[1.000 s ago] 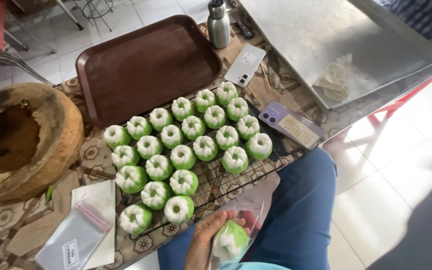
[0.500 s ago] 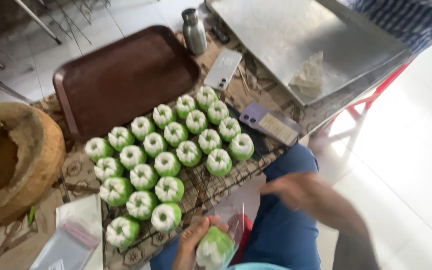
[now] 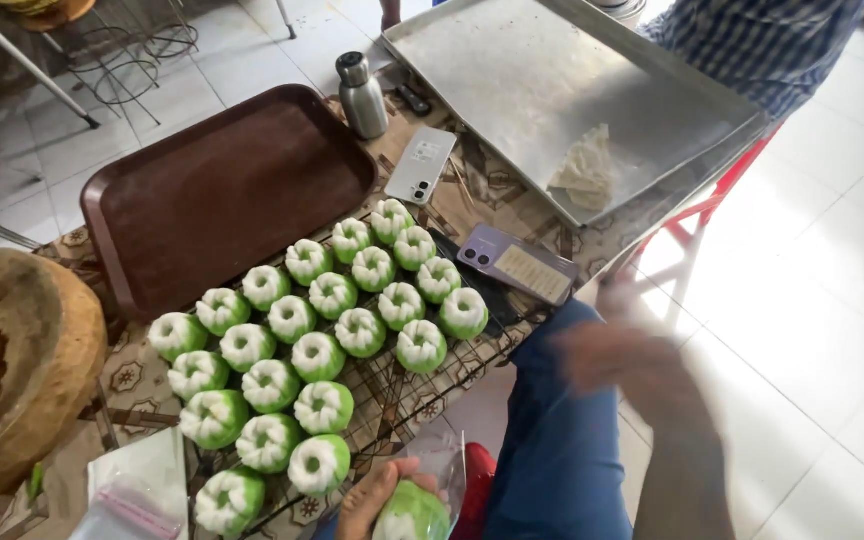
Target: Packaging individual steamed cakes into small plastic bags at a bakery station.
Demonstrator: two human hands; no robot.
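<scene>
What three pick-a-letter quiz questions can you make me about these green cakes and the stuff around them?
1. Where do the green-and-white cakes sit?
A. On the brown tray
B. On a wire rack
C. On the metal baking tray

2. How many phones lie on the table?
A. One
B. Two
C. Four

3. What is the left hand doing?
A. Resting flat and empty
B. Gripping the steel bottle
C. Holding a green cake inside a clear bag

Answers:
1. B, because the black wire grid shows under and between the cakes.
2. B, because a white phone lies by the bottle and a purple phone lies beside the rack.
3. C, because the fingers curl around the cake and the bag's clear plastic rises above it.
</scene>
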